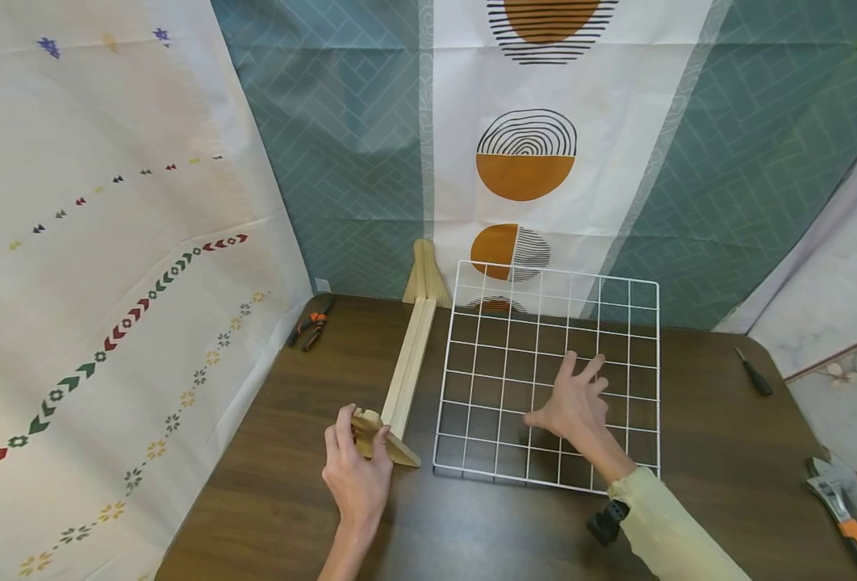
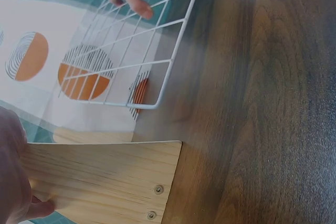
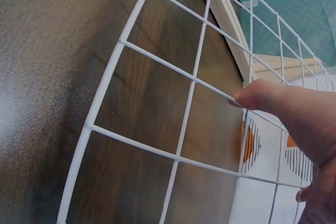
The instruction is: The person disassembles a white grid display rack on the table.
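Note:
My left hand (image 1: 356, 468) grips the near end piece (image 2: 105, 177) of a pale wooden stand, thumb on one side and fingers on the other. Two screw heads show in that board's face. A long grooved bar (image 1: 408, 363) runs back from it to a matching tapered end piece (image 1: 428, 278) by the curtain. To the right, a white wire grid (image 3: 194, 80) slants up, its near edge low at the table and its far edge overlapping the curtain. My right hand (image 1: 577, 403) holds the grid near its middle, fingers spread across the wires, thumb against a wire.
Orange-and-black pliers (image 1: 315, 320) lie at the table's back left. A dark-handled screwdriver (image 1: 755, 378) is at the right, with an adjustable wrench (image 1: 831, 494) close to the right edge. Behind the brown table (image 1: 254, 484) hangs a patterned curtain (image 1: 356, 161).

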A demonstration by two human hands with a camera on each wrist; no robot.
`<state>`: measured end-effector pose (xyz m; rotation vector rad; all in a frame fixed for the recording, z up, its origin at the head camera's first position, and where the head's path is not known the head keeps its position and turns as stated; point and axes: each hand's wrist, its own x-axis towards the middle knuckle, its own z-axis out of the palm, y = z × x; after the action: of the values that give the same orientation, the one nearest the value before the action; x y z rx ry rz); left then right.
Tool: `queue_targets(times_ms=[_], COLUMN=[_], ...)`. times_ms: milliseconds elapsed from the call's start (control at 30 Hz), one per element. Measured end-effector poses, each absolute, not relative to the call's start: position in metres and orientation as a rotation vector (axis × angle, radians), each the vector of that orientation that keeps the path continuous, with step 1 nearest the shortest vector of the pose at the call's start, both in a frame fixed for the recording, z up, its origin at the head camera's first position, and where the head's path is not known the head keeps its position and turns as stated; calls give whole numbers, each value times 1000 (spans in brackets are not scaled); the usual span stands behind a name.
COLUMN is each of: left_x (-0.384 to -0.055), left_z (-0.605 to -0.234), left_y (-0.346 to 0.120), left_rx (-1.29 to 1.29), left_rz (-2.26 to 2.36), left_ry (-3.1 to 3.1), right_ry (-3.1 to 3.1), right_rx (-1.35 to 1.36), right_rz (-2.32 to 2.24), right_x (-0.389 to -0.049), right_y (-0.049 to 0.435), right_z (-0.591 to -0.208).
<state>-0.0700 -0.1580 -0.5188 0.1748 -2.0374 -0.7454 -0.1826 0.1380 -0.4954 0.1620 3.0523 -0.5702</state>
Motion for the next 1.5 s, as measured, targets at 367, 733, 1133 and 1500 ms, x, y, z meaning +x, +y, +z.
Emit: queue_targets(times_ms=[367, 733, 1133, 1500], left_x=[-69, -69, -70, -70], left_z=[-519, -520, -520, -519], left_y=[-159, -160, -160, -161], left_rx=[185, 181, 183, 181], left_rz=[-742, -749, -748, -743], left_ry=[-2038, -2036, -2047, -2042], right_ry=[2973, 2897, 2839, 2769], right_rx=[149, 158, 166, 141], right_rz=[-520, -494, -482, -487], right_x=[-192, -201, -209, -213], right_y=[130, 128, 125, 126], right_z=[-501, -507, -511, -516])
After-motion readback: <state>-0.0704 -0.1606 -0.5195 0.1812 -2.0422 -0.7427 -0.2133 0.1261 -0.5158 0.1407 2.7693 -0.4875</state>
